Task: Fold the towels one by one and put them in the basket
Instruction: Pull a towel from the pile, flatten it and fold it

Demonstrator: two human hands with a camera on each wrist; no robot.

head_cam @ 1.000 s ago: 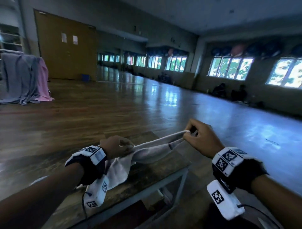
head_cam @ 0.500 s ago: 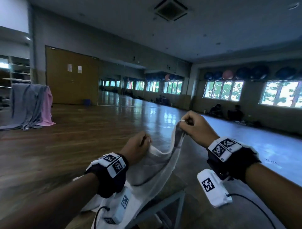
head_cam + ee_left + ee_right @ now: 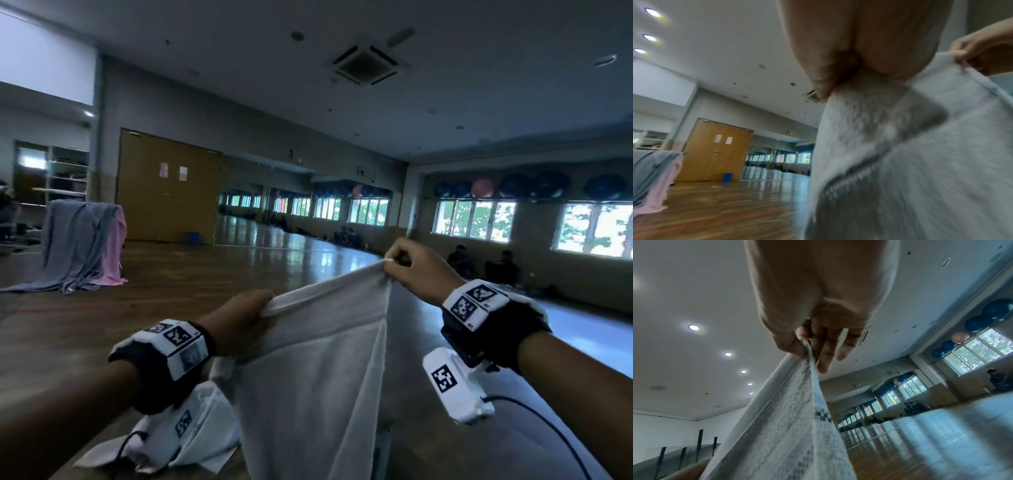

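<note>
From the head view, the left hand (image 3: 239,317) and the right hand (image 3: 416,270) each gripped one end of the top edge of a white towel (image 3: 318,370), held up in the air in front of the person. The edge ran taut between them, the right end higher than the left, and the cloth hung down past the bottom of the frame. A second pale towel (image 3: 209,435) lay crumpled below the left wrist. Far off to the left, grey and pink cloths (image 3: 85,243) were draped over something on the wooden floor (image 3: 191,274), near a wooden double door (image 3: 168,186).

The left wrist view showed the left hand's fingers (image 3: 824,71) curled tight on a bunched corner of the towel (image 3: 910,154) — the cloth filled the right half, blurred. The right hand (image 3: 982,48) pinched the far corner at the upper right.

In the right wrist view the right hand (image 3: 818,305) pinched the towel (image 3: 785,426) edge between thumb and fingers (image 3: 824,353), the cloth falling away to the lower left — the basket was in none of the views
</note>
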